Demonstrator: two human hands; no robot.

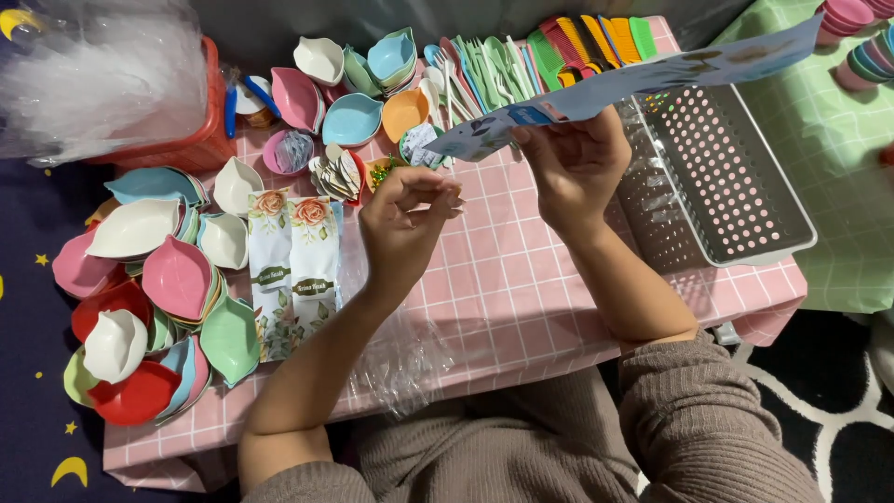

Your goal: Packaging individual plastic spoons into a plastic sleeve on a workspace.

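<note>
My right hand [573,168] grips the lower end of a long blue printed sheet [652,79], which slants up to the right over the table. My left hand [405,219] hovers over the pink checked tablecloth [503,279] with its fingertips pinched together; whether something small is between them I cannot tell. It is just below small round cups [414,144] and beside two tall white floral packets [289,270].
Leaf-shaped plastic dishes [158,298] in several colours are stacked at the left and along the back. Plastic forks and combs [540,51] lie at the back. A grey perforated basket [736,177] sits right. A red basket [186,149] holds clear bags. Crumpled clear film [400,359] lies near me.
</note>
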